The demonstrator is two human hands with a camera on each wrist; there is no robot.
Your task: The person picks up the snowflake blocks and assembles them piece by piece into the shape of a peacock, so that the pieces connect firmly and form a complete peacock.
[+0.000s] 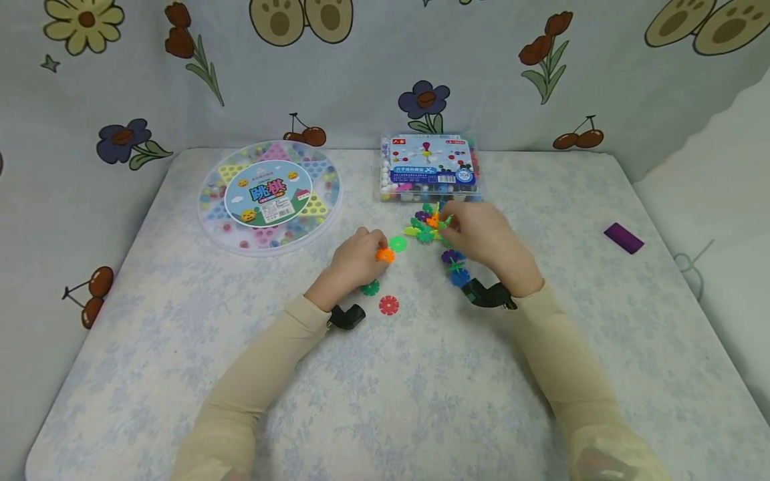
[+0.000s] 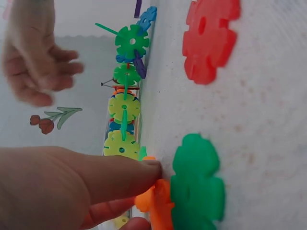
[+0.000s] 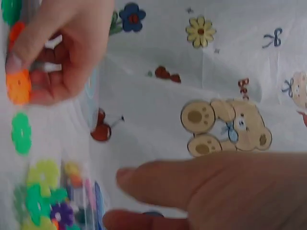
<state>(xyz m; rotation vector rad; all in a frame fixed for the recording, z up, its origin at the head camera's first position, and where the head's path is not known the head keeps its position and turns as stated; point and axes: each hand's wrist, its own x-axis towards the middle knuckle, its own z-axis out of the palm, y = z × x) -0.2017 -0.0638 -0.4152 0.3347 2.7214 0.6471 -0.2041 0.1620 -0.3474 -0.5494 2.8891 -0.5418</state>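
Note:
My left hand (image 1: 356,259) pinches an orange notched snowflake disc (image 3: 19,87) between thumb and fingers, low over the table. Near it lie a light green disc (image 1: 398,244), a dark green disc (image 2: 197,184) and a red disc (image 1: 389,305). My right hand (image 1: 481,234) hovers beside a built cluster of interlocked discs (image 1: 424,232) in green, yellow, purple and orange. In the right wrist view, the right thumb and finger stand apart with nothing between them. More joined blue, green and purple discs (image 1: 459,276) extend from the cluster toward the right wrist.
Behind the cluster stands a clear box of colored beads (image 1: 430,167). A round Chinese checkers set (image 1: 269,194) lies at the back left. A purple block (image 1: 623,238) rests at the right. Patterned cloth (image 1: 361,80) hangs behind the table.

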